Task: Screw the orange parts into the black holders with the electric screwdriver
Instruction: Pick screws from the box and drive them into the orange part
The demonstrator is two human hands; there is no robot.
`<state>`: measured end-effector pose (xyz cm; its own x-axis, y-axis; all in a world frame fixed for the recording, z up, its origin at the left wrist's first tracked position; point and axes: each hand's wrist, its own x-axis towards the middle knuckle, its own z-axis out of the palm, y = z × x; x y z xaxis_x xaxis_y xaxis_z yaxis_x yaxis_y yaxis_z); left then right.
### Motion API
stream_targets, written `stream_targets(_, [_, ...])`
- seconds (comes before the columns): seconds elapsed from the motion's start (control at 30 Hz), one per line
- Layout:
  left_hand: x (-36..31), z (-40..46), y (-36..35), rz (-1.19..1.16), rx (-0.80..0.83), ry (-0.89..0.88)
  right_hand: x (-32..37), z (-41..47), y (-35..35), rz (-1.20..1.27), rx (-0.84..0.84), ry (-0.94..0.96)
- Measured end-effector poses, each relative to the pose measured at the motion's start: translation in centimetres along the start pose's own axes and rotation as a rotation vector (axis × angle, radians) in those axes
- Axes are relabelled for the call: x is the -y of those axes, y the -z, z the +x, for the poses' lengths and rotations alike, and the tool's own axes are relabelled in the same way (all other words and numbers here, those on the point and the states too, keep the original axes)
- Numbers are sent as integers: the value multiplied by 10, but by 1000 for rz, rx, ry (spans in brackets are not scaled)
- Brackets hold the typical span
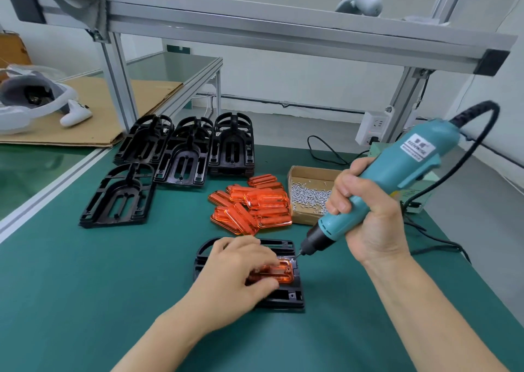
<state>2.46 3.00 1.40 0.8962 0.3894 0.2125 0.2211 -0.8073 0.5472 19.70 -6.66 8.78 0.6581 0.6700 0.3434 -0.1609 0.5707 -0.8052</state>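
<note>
**Inspector:** State the work position.

**Operator:** One black holder (286, 298) lies flat on the green mat (85, 286), near centre. An orange part (283, 272) is seated in its middle recess.

**Inspector:** Left hand?

**Operator:** The left hand (241, 269) lies over the holder from the left, fingers bent down onto the orange part and pressing it in place. It covers much of both pieces.

**Inspector:** Right hand?

**Operator:** The right hand (368, 215) is wrapped round the barrel of the teal electric screwdriver (397, 173), which tilts down and left. Its bit tip meets the far right corner of the orange part. Whether a screw sits under the bit cannot be told.

**Inspector:** Stock?

**Operator:** A loose pile of orange parts (255, 204) lies just beyond the holder. To its right, touching it, is an open cardboard box (306, 218) of small silver screws (309, 196). Stacked black holders (184, 147) stand at the far left of the mat, one stack (119, 198) set nearer.

**Inspector:** Other items?

**Operator:** The screwdriver's black cable (479, 133) arcs from its rear end. A white power strip (371, 128) is fixed to the aluminium frame post (402, 102) at far right. A sheet of cardboard (85, 108) covers the adjoining bench, far left.
</note>
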Motion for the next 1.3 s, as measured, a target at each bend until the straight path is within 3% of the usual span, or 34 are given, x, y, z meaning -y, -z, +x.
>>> stream_targets(0.17, [1, -3, -12, 213, 153, -41, -10, -1, -2, -88, 64, -17])
stream_targets(0.63, [6, -2, -16, 275, 140, -92, -22, 4, -9, -210, 191, -59])
stream_targets(0.9, [6, -1, -16, 254, 131, -75, -27, 7, -17, -266, 472, -68])
stream_targets(1.13, [7, 0, -18, 249, 110, -75, -26, 10, -9, -265, 360, -73])
stream_targets(1.3, [8, 0, -19, 234, 108, -74, -29, 6, -10, -308, 393, -30])
